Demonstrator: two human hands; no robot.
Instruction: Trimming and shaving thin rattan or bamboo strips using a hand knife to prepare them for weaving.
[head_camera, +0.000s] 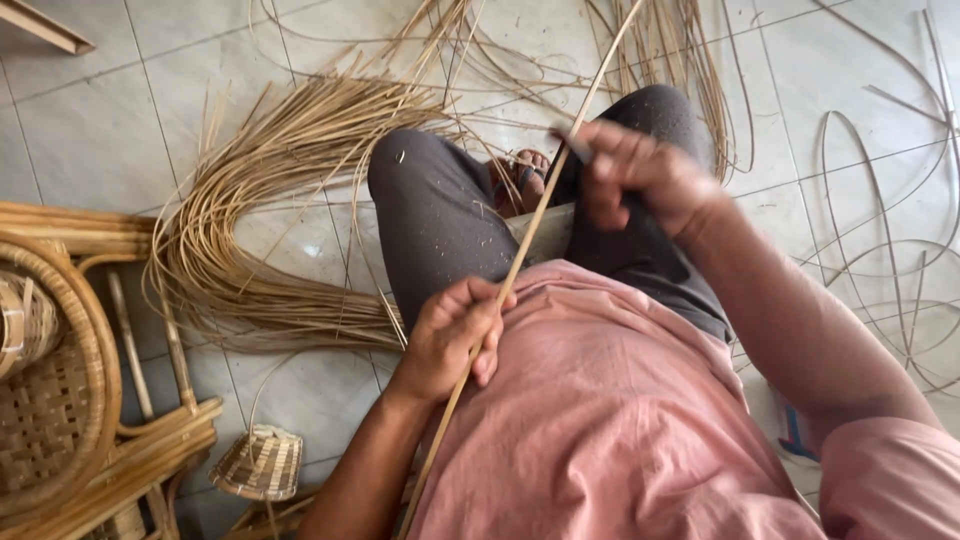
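Note:
A long thin rattan strip (520, 262) runs diagonally from the lower middle up past the top edge, crossing my lap. My left hand (452, 338) is closed around the strip near my stomach. Higher up, my right hand (640, 178) grips it above my knee and seems to press a small dark blade against it; the hand is blurred. I sit in dark grey trousers (440, 220) and a pink shirt (620, 420), with a sandalled foot (522, 178) between my knees.
A big bundle of curved rattan strips (270, 200) lies on the white tiled floor to the left. Loose thin strips (880, 250) curl on the right. A woven cane chair (60, 390) and a small woven basket (260, 462) stand at the lower left.

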